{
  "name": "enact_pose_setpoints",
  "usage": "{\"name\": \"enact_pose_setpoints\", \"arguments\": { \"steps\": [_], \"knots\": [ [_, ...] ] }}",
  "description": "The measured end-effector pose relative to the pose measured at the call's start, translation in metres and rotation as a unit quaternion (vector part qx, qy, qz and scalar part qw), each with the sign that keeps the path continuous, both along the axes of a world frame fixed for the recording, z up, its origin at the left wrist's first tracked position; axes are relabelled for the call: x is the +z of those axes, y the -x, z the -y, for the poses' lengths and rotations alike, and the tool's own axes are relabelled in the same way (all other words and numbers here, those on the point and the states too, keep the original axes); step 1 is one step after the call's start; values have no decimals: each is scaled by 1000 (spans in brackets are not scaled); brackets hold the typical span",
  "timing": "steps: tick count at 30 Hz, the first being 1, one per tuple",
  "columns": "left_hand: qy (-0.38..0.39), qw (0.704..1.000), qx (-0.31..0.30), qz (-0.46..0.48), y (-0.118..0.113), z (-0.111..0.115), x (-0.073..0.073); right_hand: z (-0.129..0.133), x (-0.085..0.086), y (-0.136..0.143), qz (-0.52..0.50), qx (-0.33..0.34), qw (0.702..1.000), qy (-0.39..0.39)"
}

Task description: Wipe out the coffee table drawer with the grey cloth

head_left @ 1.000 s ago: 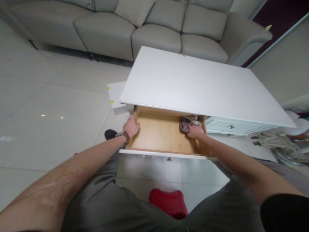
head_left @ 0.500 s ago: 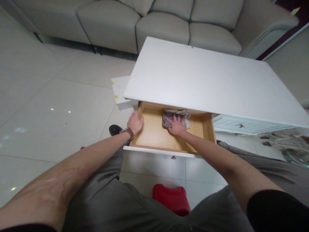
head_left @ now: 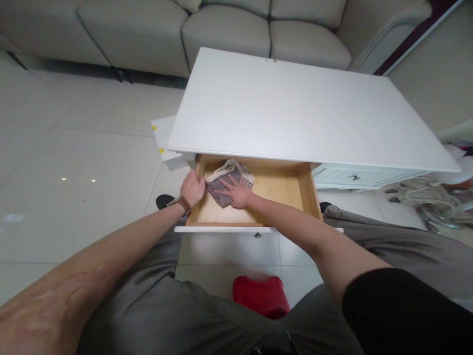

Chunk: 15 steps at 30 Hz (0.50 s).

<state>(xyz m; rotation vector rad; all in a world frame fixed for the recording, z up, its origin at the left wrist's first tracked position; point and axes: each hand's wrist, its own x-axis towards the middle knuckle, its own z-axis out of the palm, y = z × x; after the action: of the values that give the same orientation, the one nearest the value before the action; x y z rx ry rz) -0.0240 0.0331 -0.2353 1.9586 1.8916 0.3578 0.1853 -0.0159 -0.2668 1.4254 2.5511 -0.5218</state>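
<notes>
A wooden drawer (head_left: pixel 284 190) is pulled out of the white table (head_left: pixel 291 113). Inside it, toward the left, lies a folded grey-brown cloth (head_left: pixel 221 197) with a pale edge. My right hand (head_left: pixel 238 191) rests flat on the cloth with its fingers spread. My left hand (head_left: pixel 192 188), with a brown-strapped watch at the wrist, is closed over the drawer's left side wall, just left of the cloth.
Beyond the table stands a grey sofa (head_left: pixel 225 37). A white box (head_left: pixel 166 143) with yellow marks is on the floor left of the table. A red object (head_left: pixel 260 296) sits below the drawer. Coiled hoses (head_left: pixel 424 197) lie at the right.
My right hand and the cloth have moved left across the drawer bottom, and the cloth is now turned at an angle. My left hand stays on the side wall. The camera view has shifted slightly.
</notes>
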Motion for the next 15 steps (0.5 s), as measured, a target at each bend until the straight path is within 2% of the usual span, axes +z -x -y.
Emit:
{"name": "enact_pose_setpoints", "arguments": {
  "steps": [2, 4, 8, 9, 12, 15],
  "knots": [
    [3, 1000, -2, -4, 0, 0, 0, 12, 4, -43, 19, -30, 999, -2],
    [7, 1000, -2, -13, 1, -1, 0, 25, 9, -87, 54, -88, 995, 2],
    [8, 1000, -8, -21, 2, -3, -2, 49, 19, -168, 147, -229, 962, 6],
    [7, 1000, -10, -22, 2, -3, -2, 53, 22, -184, 156, -238, 959, 7],
    [13, 999, -19, -24, 5, -3, -4, 64, 28, -213, 143, -194, 970, 20],
    [25, 999, -26, -23, 7, -2, -3, 77, 35, -220, 110, -115, 986, 44]
  ]
}}
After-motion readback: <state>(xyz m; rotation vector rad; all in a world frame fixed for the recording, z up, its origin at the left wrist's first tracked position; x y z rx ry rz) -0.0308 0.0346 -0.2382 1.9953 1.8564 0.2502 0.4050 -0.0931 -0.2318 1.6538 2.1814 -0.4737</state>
